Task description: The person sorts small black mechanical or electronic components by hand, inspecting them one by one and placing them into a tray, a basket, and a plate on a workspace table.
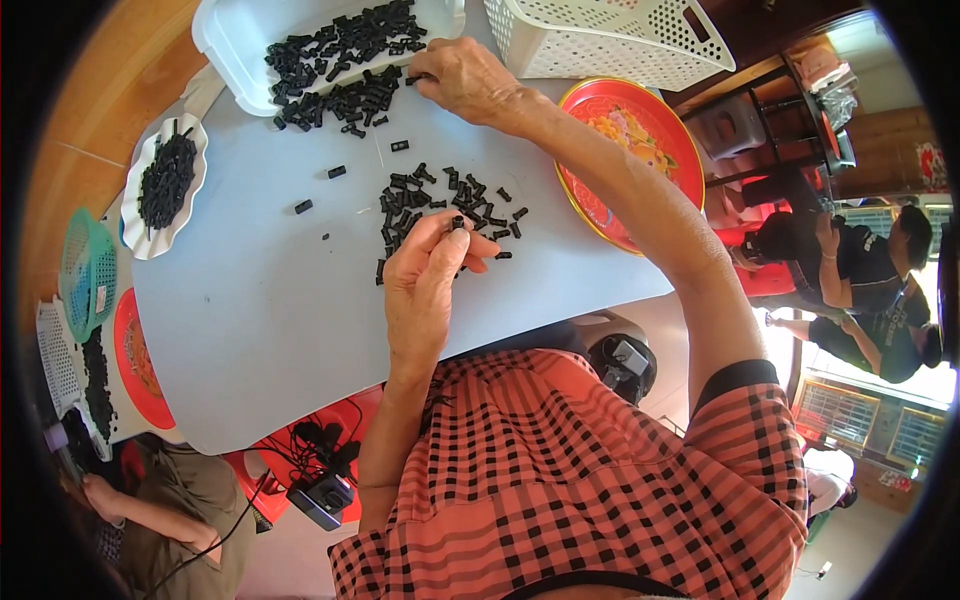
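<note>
My left hand (425, 285) is closed, pinching a small black plastic part (458, 222) between thumb and fingertips. Just beyond it lies a loose group of small black T-shaped and tube-like parts (405, 200) on the pale blue-grey table. My right hand (468, 82) reaches far across to the edge of a big heap of similar black parts (340, 102), which spills from a tipped white tub (232, 60). Its fingers are closed around a black part (412, 80), mostly hidden by the fingertips. A few single black pieces (337, 172) lie between the two groups.
A white scalloped dish (134, 218) of black pieces stands at the left. At the back right are a white perforated basket (600, 50) and a red patterned tray (640, 120) under my right forearm. A person's arm (150, 515) is at lower left, near a cable-covered red stool (355, 420).
</note>
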The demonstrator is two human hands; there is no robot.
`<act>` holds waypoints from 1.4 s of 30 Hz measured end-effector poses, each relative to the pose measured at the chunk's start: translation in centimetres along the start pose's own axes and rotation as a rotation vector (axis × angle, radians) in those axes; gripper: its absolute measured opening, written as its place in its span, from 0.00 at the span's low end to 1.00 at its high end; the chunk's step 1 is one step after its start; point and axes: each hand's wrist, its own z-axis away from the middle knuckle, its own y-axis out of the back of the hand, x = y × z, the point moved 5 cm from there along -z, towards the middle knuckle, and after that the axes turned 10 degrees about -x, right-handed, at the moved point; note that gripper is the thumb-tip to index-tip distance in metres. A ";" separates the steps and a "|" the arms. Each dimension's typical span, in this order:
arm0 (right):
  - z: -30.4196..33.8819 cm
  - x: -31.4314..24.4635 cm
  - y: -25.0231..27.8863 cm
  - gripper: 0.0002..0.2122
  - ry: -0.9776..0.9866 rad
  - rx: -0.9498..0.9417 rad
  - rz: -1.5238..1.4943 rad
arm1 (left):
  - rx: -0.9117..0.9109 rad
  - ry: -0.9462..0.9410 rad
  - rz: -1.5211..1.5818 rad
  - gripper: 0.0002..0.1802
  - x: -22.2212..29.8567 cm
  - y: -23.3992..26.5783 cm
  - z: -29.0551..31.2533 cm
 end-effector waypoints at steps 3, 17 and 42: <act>0.2 -0.7 0.4 0.06 -0.028 -0.093 0.026 | 0.006 -0.005 -0.001 0.14 0.0 0.1 0.1; -0.3 0.5 0.4 0.08 -0.124 0.018 -0.125 | -0.002 -0.005 -0.005 0.14 -0.3 0.0 0.1; 2.0 -1.0 1.0 0.09 -0.070 -0.260 -0.015 | -0.004 -0.014 -0.051 0.14 -0.5 0.0 0.0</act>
